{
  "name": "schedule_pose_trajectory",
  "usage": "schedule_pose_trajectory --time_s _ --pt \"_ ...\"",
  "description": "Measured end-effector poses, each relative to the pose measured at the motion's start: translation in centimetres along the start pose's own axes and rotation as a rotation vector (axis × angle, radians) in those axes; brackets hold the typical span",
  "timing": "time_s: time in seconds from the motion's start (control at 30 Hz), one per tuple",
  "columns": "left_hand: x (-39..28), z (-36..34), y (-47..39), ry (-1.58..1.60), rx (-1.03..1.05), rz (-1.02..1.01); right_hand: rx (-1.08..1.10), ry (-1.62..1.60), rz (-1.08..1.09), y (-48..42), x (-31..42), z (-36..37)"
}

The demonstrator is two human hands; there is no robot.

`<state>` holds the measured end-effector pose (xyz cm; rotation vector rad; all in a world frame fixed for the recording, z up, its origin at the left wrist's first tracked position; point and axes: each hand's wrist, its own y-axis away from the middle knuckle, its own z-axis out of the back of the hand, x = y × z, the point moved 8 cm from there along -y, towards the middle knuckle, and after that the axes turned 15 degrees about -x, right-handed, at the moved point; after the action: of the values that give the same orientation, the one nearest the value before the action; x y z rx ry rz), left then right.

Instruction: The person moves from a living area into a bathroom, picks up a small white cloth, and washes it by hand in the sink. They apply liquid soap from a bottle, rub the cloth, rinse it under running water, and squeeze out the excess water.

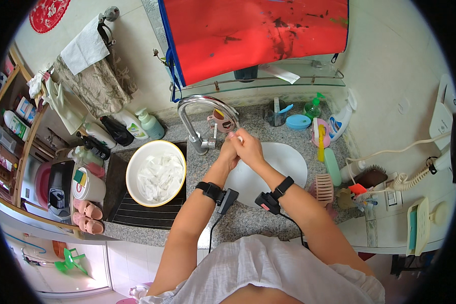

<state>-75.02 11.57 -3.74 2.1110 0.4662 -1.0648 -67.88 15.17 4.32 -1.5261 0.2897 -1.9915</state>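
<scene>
My left hand (227, 152) and my right hand (250, 146) are pressed together beneath the spout of the chrome gooseneck faucet (190, 123). Their fingers overlap, and a bit of white shows between them; what it is, or whether they hold anything, I cannot tell. Under the hands lies the oval white washbasin (285, 163), set in a speckled granite countertop (247, 224). To the left, a white basin with a yellow rim (132, 171) rests over the dark sink (117, 161). Crumpled white cloth-like pieces (161, 178) fill its bottom.
Behind the faucet stands a pink mug (224, 124). Pump and detergent bottles (150, 123) line the back left. A blue soap box (298, 121), spray bottle (340, 117) and pink brush (324, 188) sit at right. A red sheet (250, 38) hangs over the glass shelf (307, 79).
</scene>
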Motion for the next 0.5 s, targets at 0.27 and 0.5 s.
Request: schedule_pose_trajectory --time_s 0.27,0.5 --pt "-3.0 0.0 1.7 -0.159 -0.096 -0.117 -0.083 0.096 0.054 -0.5 -0.2 0.3" --pt "-3.2 -1.1 3.0 -0.134 0.155 -0.057 0.043 0.153 -0.100 -1.0 -5.5 0.2"
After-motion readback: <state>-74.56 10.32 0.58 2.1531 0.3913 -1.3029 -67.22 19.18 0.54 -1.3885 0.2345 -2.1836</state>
